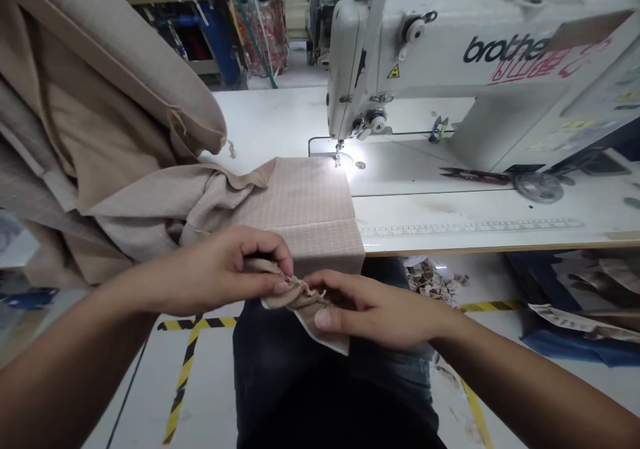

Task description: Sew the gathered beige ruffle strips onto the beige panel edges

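Observation:
Above my lap, my left hand [250, 269] and my right hand [355, 305] both pinch a small bunched strip of beige fabric [305, 302]. My left thumb and index finger close on its left part; my right thumb presses on its right part. A pale edge of the strip hangs down between the hands. Just beyond them, a beige checked cloth [315, 202] lies over the table edge, its far right corner by the lit presser foot [339, 155] of the white sewing machine [425, 49]. Some fingers of both hands are hidden behind the strip.
A large pile of beige fabric [110, 115] stands at the left. On the white table are a clear ruler [475, 227], dark thread snips [475, 175] and a round clear disc [539, 187]. Fabric scraps [435, 281] lie below the table edge, with more cloth [590, 289] at right.

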Demonstrator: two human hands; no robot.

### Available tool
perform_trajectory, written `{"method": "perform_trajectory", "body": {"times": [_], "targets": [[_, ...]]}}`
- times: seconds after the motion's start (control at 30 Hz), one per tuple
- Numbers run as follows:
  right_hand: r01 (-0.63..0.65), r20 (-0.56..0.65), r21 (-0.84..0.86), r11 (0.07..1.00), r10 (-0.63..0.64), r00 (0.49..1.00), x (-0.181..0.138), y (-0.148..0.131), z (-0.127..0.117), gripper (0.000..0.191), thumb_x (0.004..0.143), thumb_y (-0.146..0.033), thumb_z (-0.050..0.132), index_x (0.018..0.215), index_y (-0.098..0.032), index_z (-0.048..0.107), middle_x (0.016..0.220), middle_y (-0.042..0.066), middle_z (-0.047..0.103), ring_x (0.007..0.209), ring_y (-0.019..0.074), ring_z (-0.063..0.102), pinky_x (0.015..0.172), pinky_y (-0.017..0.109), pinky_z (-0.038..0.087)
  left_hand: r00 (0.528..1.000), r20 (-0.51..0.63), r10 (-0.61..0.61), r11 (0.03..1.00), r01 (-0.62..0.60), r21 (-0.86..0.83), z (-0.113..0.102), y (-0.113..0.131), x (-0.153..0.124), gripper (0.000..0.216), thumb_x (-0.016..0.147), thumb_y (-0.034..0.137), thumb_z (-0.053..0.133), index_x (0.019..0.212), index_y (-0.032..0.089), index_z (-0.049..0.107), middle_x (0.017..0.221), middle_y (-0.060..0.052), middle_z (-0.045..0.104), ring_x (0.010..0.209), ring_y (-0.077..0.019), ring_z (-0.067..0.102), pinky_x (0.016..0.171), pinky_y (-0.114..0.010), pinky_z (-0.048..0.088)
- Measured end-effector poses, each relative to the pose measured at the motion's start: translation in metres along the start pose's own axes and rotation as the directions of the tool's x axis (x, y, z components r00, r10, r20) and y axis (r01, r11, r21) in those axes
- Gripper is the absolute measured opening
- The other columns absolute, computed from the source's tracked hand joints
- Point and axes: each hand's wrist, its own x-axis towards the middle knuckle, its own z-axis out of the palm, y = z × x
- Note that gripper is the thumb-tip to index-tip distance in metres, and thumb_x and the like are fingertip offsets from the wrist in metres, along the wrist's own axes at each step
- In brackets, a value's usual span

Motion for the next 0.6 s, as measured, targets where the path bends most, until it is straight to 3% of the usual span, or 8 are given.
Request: {"method": "perform_trajectory", "body": {"times": [0.1,0.17,0.3,0.47,0.6], "targets": [[0.098,-0.039,0.225,0.969,-0.092,0.995,0.012,0.001,0.008,0.044,0.099,-0.06,0.06,0.106,-0.017,0.062,0.084,0.001,0.062,0.074,0.0135,0.06,0.073,0.03,0.052,0.999,0.002,0.046,0.999,-0.046,-0.015,0.013,0.004,0.012,0.019,0.089,0.036,0.065,0.1,0.021,0.071,0.081,0.0,0.071,0.072,-0.0155,0.064,0.06,-0.022,0.05],[0.115,-0.089,0.249,0.962,-0.095,0.991,0.016,0.002,0.01,0.048,0.099,-0.063,0.058,0.088,-0.017,0.06,0.074,-0.001,0.058,0.065,0.0116,0.056,0.065,0.027,0.049,0.995,-0.045,0.086,0.996,-0.085,0.018,0.017,0.005,0.016,0.021,0.087,0.033,0.066,0.105,0.023,0.07,0.089,-0.001,0.072,0.077,-0.016,0.065,0.064,-0.023,0.051],[0.079,-0.178,0.071,0.994,-0.066,0.982,0.007,-0.004,0.002,0.043,0.102,-0.056,0.055,0.084,-0.018,0.061,0.069,-0.002,0.056,0.06,0.0104,0.051,0.056,0.023,0.042,0.996,-0.055,0.07,0.996,-0.073,-0.041,0.016,0.001,0.02,0.039,0.08,0.042,0.078,0.112,0.023,0.066,0.089,0.0,0.069,0.077,-0.0162,0.063,0.064,-0.024,0.051],[0.096,-0.256,-0.292,0.952,-0.174,0.951,-0.001,-0.017,-0.006,0.029,0.105,-0.04,0.054,0.086,-0.019,0.063,0.075,-0.002,0.058,0.069,0.0117,0.052,0.064,0.024,0.043,0.996,-0.055,-0.066,0.978,0.054,-0.2,0.017,-0.006,0.03,0.039,0.084,0.053,0.073,0.105,0.021,0.065,0.08,0.001,0.064,0.072,-0.0149,0.058,0.063,-0.024,0.047],[0.071,-0.287,-0.422,0.904,-0.208,0.935,-0.003,-0.019,-0.006,0.019,0.104,-0.026,0.051,0.099,-0.02,0.069,0.083,0.0,0.068,0.073,0.013,0.061,0.07,0.024,0.048,1.0,-0.008,-0.013,0.973,0.011,-0.229,0.021,-0.019,0.032,0.038,0.09,0.057,0.067,0.098,0.021,0.065,0.079,0.001,0.064,0.071,-0.0142,0.057,0.062,-0.023,0.045]]}}
